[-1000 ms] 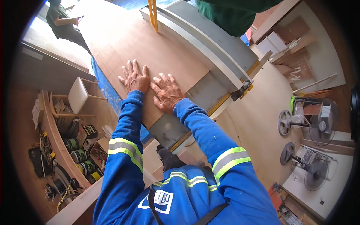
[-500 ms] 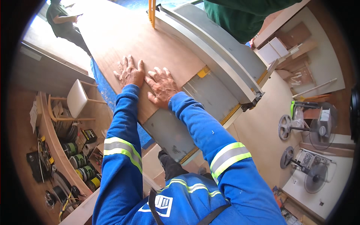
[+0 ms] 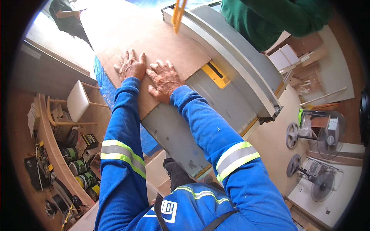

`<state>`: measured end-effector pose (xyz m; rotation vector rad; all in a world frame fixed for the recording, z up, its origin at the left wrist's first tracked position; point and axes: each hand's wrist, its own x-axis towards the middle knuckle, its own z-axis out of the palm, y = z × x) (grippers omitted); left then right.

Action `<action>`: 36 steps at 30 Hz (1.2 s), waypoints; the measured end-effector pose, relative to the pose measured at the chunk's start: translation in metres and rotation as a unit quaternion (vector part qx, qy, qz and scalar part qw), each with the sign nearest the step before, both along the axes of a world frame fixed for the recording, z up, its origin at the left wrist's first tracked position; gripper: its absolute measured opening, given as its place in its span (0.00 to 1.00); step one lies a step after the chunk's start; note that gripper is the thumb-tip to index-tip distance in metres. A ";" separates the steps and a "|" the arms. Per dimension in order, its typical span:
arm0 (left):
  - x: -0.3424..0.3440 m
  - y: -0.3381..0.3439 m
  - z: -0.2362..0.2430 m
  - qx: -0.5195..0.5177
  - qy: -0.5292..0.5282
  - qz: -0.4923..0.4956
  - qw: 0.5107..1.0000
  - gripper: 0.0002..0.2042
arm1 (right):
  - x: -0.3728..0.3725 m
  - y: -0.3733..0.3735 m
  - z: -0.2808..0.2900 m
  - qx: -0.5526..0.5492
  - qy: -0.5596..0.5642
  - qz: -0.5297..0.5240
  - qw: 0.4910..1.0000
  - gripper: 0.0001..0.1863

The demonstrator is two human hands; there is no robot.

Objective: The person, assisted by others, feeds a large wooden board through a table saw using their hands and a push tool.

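Note:
Both my hands press on a brown plywood board (image 3: pixel 185 48) lying across a grey metal saw table (image 3: pixel 173 131). My left hand (image 3: pixel 130 67) lies with fingers spread near the board's left side. My right hand (image 3: pixel 163 81) rests beside it, fingers spread, near the board's near edge. To the right, a yellow slotted plate (image 3: pixel 216 75) is exposed in the table just past the board's edge. A long metal fence (image 3: pixel 227 54) runs along the right, and a yellow upright part (image 3: pixel 177 15) rises above the board.
A person in dark clothing (image 3: pixel 69 23) stands at the board's far left end; another in green (image 3: pixel 250 21) is across the fence. Blue sheeting (image 3: pixel 102 77), a white-seated chair (image 3: pixel 77 100) and stored cans (image 3: pixel 81 167) are left. Fans (image 3: pixel 322 184) and panels stand right.
The board and both my hands have moved forward, away from me, exposing more grey table and the yellow plate. The green-clad person's arm has shifted rightward.

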<state>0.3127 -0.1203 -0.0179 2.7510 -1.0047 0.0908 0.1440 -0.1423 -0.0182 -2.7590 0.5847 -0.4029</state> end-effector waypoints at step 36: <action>0.105 0.023 -0.012 -0.065 0.007 0.008 0.998 0.32 | 0.130 -0.052 0.004 -0.025 0.010 -0.031 0.999 0.32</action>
